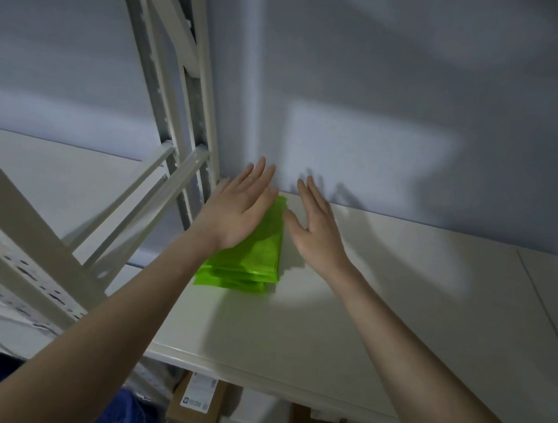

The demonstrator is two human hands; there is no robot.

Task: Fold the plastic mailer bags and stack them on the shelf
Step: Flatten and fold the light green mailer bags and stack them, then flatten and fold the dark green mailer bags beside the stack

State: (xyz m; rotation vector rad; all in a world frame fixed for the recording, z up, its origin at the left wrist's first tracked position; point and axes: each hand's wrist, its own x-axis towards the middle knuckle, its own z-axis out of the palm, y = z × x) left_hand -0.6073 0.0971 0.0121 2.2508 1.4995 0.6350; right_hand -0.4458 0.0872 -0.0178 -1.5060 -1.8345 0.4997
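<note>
A stack of folded bright green mailer bags [252, 260] lies on the white shelf [398, 310], close to the wall. My left hand [240, 207] is over the stack's left part with straight fingers, covering its far left corner. My right hand [317, 229] is just right of the stack, fingers straight and pointing at the wall, thumb near the stack's right edge. Whether either hand touches the bags is unclear. Neither hand holds anything.
A white metal rack upright with slanted braces [175, 131] stands left of the stack. A perforated rail [16, 273] runs at the lower left. Cardboard boxes [195, 405] sit below the shelf's front edge. Blue material [118, 415] lies at the bottom left.
</note>
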